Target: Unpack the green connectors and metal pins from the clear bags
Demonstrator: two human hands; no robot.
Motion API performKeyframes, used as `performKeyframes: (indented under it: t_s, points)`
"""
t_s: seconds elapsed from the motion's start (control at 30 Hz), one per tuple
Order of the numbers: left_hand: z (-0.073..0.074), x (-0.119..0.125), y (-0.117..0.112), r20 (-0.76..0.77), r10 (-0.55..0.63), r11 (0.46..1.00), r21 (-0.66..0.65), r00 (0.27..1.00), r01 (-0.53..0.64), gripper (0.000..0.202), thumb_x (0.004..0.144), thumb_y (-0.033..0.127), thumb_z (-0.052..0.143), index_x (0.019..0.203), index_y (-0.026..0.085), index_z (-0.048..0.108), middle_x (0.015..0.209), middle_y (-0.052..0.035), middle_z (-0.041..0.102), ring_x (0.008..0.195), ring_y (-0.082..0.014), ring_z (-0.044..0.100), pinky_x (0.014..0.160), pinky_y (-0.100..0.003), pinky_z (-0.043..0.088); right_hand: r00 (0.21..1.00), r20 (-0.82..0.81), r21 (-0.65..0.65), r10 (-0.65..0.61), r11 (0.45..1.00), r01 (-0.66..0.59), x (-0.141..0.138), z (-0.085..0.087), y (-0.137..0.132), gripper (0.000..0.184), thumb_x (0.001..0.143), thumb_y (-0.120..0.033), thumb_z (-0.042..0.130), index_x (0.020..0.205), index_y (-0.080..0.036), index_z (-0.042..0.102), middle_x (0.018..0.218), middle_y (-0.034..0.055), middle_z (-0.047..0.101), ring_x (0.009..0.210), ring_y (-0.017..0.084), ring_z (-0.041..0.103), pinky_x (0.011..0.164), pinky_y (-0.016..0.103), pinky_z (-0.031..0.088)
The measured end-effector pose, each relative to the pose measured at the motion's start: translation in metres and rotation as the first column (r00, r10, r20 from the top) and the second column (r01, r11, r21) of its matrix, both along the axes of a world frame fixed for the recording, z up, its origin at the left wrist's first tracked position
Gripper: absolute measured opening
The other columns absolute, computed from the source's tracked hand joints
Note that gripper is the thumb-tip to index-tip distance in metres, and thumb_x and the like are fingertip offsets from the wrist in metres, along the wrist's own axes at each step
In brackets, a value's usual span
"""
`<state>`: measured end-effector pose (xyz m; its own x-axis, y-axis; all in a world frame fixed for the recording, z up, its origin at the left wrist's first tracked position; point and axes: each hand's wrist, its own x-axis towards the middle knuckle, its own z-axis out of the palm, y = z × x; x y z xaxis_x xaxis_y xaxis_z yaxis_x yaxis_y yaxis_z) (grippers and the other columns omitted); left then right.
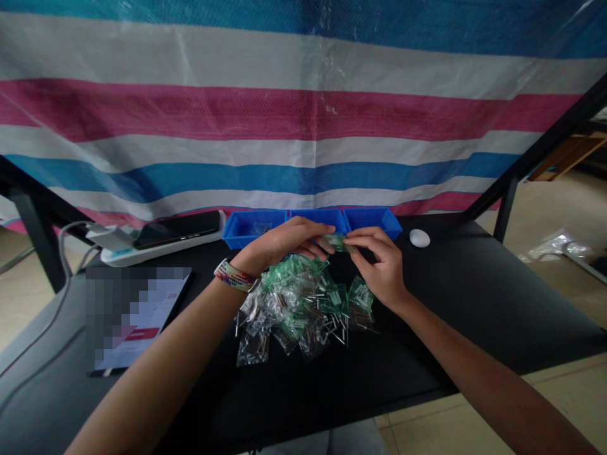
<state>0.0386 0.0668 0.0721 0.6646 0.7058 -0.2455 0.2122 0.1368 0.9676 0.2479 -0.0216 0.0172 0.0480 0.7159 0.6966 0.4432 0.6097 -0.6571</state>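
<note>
My left hand (pixel 294 239), with a beaded bracelet at the wrist, pinches one side of a small clear plastic packet (pixel 334 242) with something green in it. On the packet's other side, my right hand (pixel 379 258) grips it between thumb and fingers. Both hands hold it just above a heap of small clear bags (pixel 294 303). Green pieces, brass-coloured pins and thin silver rods show in the heap. Directly behind the hands stand three blue bins; the left bin (pixel 239 230) has a small clear packet in it, and my hands partly cover the middle one.
A white round object (pixel 420 238) lies right of the right bin (pixel 374 222). At left, a phone (pixel 183 227) rests on a white power strip (pixel 161 249) with cables, near a tablet-like panel (pixel 142 328). A striped sheet (pixel 303 114) hangs behind the black table (pixel 455 291).
</note>
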Motion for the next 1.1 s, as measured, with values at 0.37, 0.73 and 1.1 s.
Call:
performKeyframes:
  t_s: [0.37,0.73,1.1]
  points:
    - [0.000,0.006,-0.001,0.067,0.063,0.982,0.172,0.996,-0.074,0.016,0.089,0.030,0.078,0.093,0.017,0.069,0.080,-0.0022,0.073,0.074,-0.0135,0.073,0.069,-0.024,0.056,0.946,-0.321,-0.172,0.051,0.979,-0.111,-0.001,-0.005,0.003,0.030,0.097,-0.028,0.069,0.126,-0.031,0.071,0.126,0.0076,0.069,0.099,0.024,0.073,0.087,0.045,0.066]
    - [-0.006,0.008,-0.002,0.072,0.002,0.957,0.288,0.997,-0.023,0.023,0.087,0.038,0.081,0.091,0.017,0.070,0.085,-0.0018,0.070,0.074,-0.0123,0.068,0.069,-0.026,0.059,0.769,-0.625,-0.347,0.132,0.836,-0.426,-0.004,-0.008,0.009,0.031,0.084,-0.045,0.086,0.102,-0.023,0.072,0.092,0.0015,0.075,0.073,0.018,0.075,0.072,0.037,0.068]
    - [0.003,0.007,-0.004,0.044,0.134,0.972,0.188,0.990,-0.140,0.010,0.097,0.026,0.065,0.101,0.017,0.067,0.106,-0.0079,0.076,0.078,-0.0127,0.074,0.066,-0.022,0.057,0.958,-0.123,0.105,-0.260,0.956,0.273,0.043,-0.003,0.028,0.019,0.098,-0.042,0.074,0.102,-0.024,0.077,0.100,0.0062,0.076,0.087,0.022,0.077,0.081,0.040,0.067]
